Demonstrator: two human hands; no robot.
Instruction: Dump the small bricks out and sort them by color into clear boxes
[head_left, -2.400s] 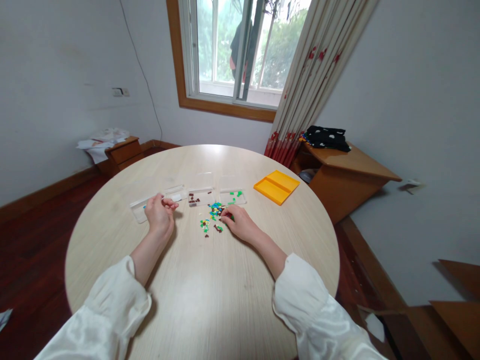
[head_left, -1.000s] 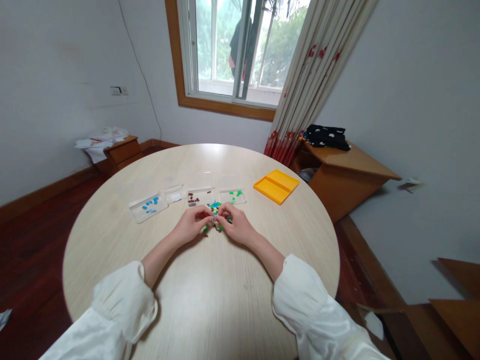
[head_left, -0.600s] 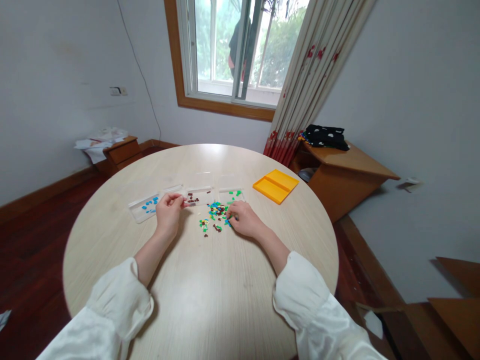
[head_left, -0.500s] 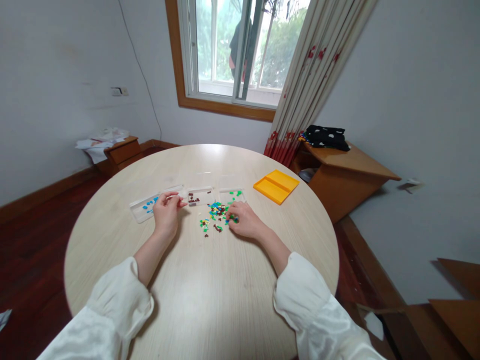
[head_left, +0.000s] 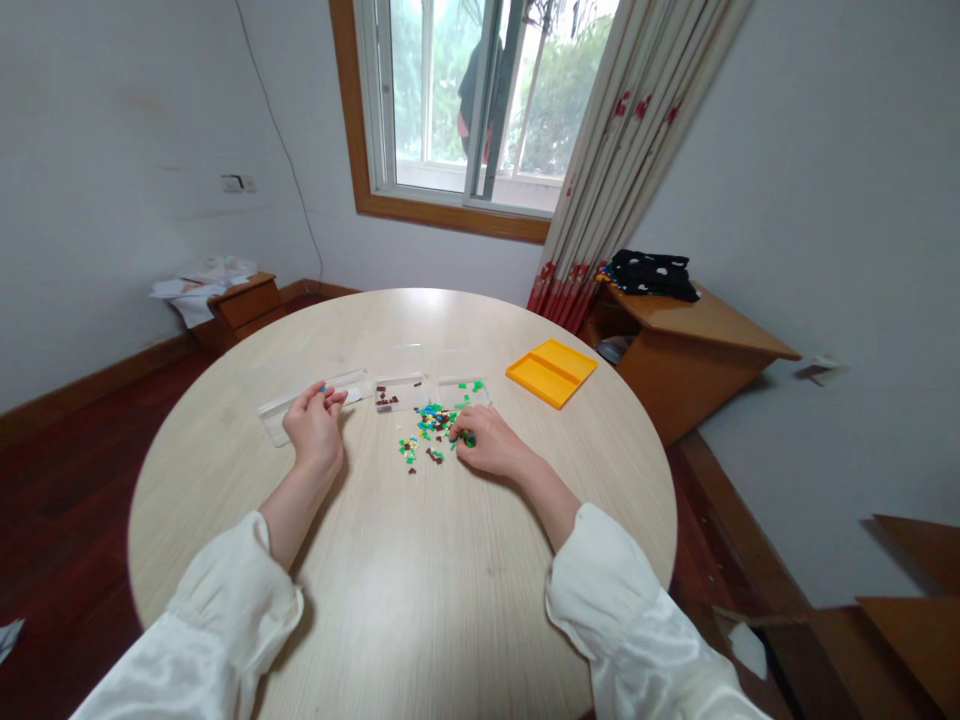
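Note:
My left hand (head_left: pixel 313 430) is over the clear tray (head_left: pixel 276 428) at the left, hiding most of its inside. Its fingers are pinched together, with a small blue brick (head_left: pixel 322 388) showing at them. Low at the right edge of a loose pile of small toy bricks (head_left: pixel 433 420), my right hand (head_left: pixel 491 442) has its fingers curled down onto the pieces. Green and dark bits show by those fingertips; what they grip is hidden. The pile mixes blue, green, brown and yellow bricks.
Behind the pile stand a clear box with brown bricks (head_left: pixel 401 405) and a clear box with green bricks (head_left: pixel 450 381). A yellow two-part tray (head_left: pixel 556 375) lies farther right on the round table (head_left: pixel 420 600). Wooden cabinets (head_left: pixel 705 325) stand beyond the table.
My left hand has moved left, away from the brown bricks' box, and now covers the blue bricks seen before in the left tray. My right hand has barely moved.

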